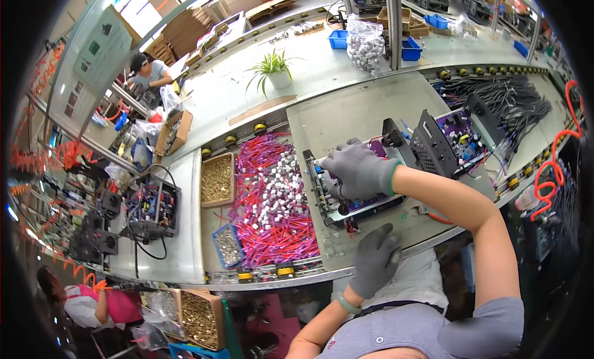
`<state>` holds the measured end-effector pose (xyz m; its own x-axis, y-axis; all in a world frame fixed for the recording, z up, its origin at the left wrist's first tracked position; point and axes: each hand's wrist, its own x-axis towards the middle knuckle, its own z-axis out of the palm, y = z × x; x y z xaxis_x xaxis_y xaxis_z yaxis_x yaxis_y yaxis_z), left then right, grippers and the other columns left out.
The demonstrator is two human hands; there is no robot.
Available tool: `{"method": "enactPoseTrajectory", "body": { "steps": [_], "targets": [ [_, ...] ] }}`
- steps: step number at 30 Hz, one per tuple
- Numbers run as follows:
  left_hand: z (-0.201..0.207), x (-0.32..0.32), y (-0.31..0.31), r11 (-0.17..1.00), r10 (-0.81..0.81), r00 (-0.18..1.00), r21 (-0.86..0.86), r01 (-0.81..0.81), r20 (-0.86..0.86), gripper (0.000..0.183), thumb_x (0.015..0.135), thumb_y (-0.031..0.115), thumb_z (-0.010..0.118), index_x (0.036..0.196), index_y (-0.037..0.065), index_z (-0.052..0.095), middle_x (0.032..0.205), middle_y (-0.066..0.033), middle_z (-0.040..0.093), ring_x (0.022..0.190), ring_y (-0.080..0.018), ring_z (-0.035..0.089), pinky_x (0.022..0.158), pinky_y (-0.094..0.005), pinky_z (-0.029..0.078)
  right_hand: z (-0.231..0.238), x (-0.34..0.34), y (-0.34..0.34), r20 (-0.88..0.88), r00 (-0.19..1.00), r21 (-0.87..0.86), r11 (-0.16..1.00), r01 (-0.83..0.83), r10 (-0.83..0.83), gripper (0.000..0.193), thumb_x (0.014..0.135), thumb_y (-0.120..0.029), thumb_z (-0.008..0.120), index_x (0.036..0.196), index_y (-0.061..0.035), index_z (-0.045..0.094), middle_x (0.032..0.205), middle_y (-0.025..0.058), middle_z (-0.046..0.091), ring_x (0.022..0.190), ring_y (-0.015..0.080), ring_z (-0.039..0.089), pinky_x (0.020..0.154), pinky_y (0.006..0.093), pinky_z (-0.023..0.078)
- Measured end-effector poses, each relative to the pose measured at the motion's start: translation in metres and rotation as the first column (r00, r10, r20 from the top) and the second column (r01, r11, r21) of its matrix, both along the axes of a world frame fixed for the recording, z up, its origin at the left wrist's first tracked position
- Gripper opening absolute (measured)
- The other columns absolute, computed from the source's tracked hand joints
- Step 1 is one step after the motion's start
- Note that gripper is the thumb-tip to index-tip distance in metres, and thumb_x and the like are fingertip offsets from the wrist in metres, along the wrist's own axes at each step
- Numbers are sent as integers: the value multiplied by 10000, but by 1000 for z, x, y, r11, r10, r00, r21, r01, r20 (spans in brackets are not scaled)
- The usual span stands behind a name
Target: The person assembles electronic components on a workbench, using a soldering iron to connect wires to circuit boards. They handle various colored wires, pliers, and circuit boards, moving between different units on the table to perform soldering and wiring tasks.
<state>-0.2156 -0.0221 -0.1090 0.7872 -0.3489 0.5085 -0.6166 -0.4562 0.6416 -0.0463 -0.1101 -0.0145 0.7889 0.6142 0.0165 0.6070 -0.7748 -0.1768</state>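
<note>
My right hand [362,170], in a grey glove, reaches over an open black chassis [371,210] with a purple circuit board inside. Its bent fingers are at the upright front panel [318,186] on the chassis's left side; what they pinch is hidden under the glove. My left hand [375,260], also gloved, hovers by the bench's near edge, below the chassis. Its fingers are loosely bent and apart from the thumb, with nothing visible in them. To the right stands a second open chassis [458,136] with a purple board and a perforated black panel.
Left of the chassis lies a heap of red and purple wires [272,235] with white connectors. Beside it are a box of brass-coloured parts [218,179] and a blue tray [228,246]. Grey cables [501,102] lie at right; a potted plant [278,74] stands behind. Other people work at left.
</note>
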Motion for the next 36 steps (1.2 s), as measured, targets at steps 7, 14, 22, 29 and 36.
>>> {"method": "enactPoseTrajectory", "body": {
  "steps": [7, 14, 22, 29, 36],
  "targets": [
    [-15, -1, 16, 999, 38, 999, 8, -38, -1, 335, 740, 66, 682, 1070, 63, 626, 1131, -193, 613, 960, -381, 606, 815, -450, 505, -3, -10, -1, 50, 998, -53, 998, -29, 32, 368, 772, -393, 619, 917, -77, 741, 1050, 161, 627, 1061, 315, 568, 931, 426, 419],
    [1, 7, 37, 934, 237, 959, -237, -269, -156, 436, 754, 21, 682, 1179, 69, 601, 1150, -168, 618, 813, -264, 661, 663, -356, 538, 3, -45, -23, 156, 986, 114, 991, -69, 51, 217, 805, -285, 654, 791, -69, 632, 748, 80, 645, 709, 270, 657, 725, 402, 477],
    [21, 31, 34, 957, 287, 956, 17, -288, 65, 348, 849, 122, 656, 1186, 57, 602, 811, -131, 614, 746, -294, 649, 646, -401, 509, -27, -141, -30, 217, 976, 455, 885, -102, 1, 205, 749, -202, 711, 889, -103, 599, 637, 32, 588, 611, 228, 618, 674, 370, 462],
    [6, 42, 30, 948, 297, 954, -128, -292, 22, 310, 879, 95, 574, 1187, 65, 594, 905, -138, 649, 782, -329, 648, 664, -420, 503, -9, -102, -51, 214, 975, 555, 828, -78, -52, 359, 684, -50, 676, 1027, -156, 661, 829, 20, 650, 785, 239, 640, 756, 367, 454],
    [8, 39, 34, 950, 304, 953, -76, -304, -20, 268, 862, 103, 588, 1128, 77, 607, 836, -123, 619, 711, -333, 617, 603, -421, 477, -13, -83, -34, 264, 964, 496, 862, -101, -39, 300, 731, -88, 671, 1026, -144, 666, 1053, 70, 633, 1012, 296, 598, 904, 427, 413]
  ]
}}
